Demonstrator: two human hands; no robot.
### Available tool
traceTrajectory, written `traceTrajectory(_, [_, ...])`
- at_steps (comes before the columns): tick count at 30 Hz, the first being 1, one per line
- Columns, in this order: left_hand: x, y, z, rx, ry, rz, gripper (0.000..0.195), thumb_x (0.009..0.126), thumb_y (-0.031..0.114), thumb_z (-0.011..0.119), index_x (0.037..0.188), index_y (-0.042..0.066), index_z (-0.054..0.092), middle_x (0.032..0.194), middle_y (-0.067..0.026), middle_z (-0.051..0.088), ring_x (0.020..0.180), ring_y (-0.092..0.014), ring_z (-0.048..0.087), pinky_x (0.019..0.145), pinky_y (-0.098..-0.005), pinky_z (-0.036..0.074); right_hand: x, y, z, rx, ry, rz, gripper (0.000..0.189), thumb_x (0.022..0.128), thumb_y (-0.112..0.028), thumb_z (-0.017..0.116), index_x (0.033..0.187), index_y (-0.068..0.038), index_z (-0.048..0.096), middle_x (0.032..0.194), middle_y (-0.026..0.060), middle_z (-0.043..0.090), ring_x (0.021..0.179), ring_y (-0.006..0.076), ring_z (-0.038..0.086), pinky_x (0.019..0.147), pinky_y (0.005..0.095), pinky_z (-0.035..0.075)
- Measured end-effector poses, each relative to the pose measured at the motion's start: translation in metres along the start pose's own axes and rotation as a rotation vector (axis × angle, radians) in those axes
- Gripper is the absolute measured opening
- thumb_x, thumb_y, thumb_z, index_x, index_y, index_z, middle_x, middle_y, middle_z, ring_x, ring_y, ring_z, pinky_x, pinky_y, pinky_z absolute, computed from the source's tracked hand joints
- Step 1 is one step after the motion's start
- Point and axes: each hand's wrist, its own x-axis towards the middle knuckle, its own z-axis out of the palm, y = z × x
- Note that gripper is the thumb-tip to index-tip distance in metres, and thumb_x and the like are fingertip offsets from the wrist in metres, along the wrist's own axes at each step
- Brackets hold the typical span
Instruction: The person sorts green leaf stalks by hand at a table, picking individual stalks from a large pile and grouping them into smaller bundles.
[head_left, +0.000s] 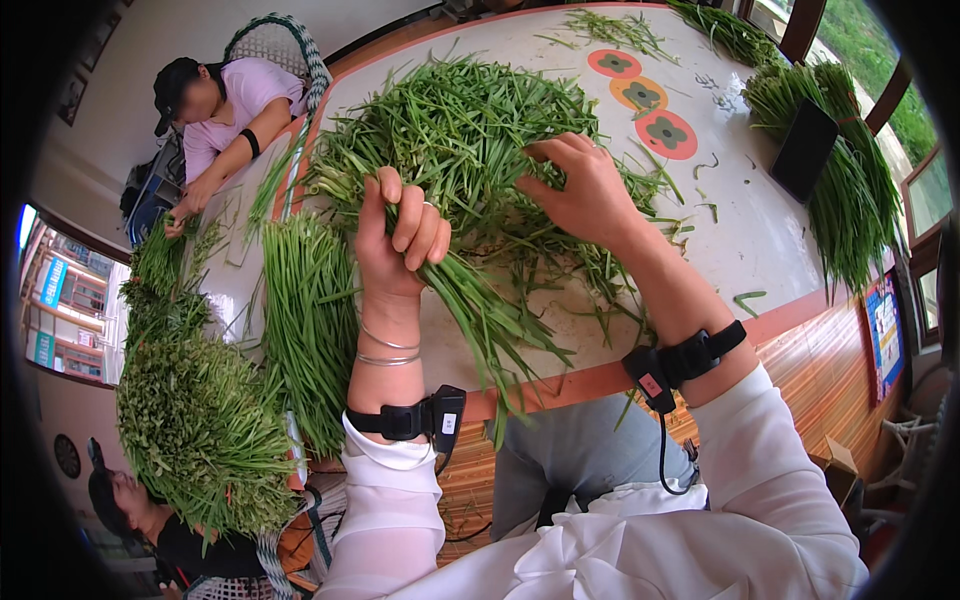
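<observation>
My left hand (401, 229) is closed around a bunch of long flat green leaves (487, 315), which look like garlic chives. Their pale cut ends stick out at its upper left, and the leaf tips hang down over the near table edge. Just right of it, my right hand (581, 184) hovers at the edge of a large loose heap of chives (465, 120), thumb and fingers apart. I see nothing held in it, though its fingertips lie close to the leaves. Left of my left wrist, a neat row of chives (311, 322) lies with its cut ends aligned.
A smartphone (805, 150) rests on tied chive bundles (855, 172) at the right of the white table (739, 247). A big chive pile (202, 427) stands at the left. One person (240, 97) handles chives across the table; another person (202, 547) sits lower left.
</observation>
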Motion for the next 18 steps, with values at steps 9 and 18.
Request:
traceTrajectory(9, [-0.001,-0.005,-0.007,0.027,-0.128,-0.156,0.03,0.095,0.038,0.045,0.088,0.009,0.05,0.049,0.0043,0.029,0.035,-0.006,0.026,0.033,-0.0218,0.029,-0.006,0.008,0.007,-0.084,-0.219,-0.048,0.032,0.076,-0.015,0.062,0.106,-0.006,0.06,0.097,0.0128,0.062,0.103,0.0273,0.053,0.093,0.0421,0.034])
traceTrajectory(18, [0.001,-0.011,0.0,0.322,0.228,-0.3,0.023,0.096,0.026,0.046,0.09,0.006,0.056,0.051,0.0045,0.032,0.039,-0.005,0.03,0.037,-0.021,0.03,0.009,-0.004,-0.012,0.765,0.178,0.414,0.015,0.081,-0.013,0.066,0.092,-0.002,0.067,0.074,-0.0011,0.06,0.064,0.0071,0.048,0.061,0.0223,0.04])
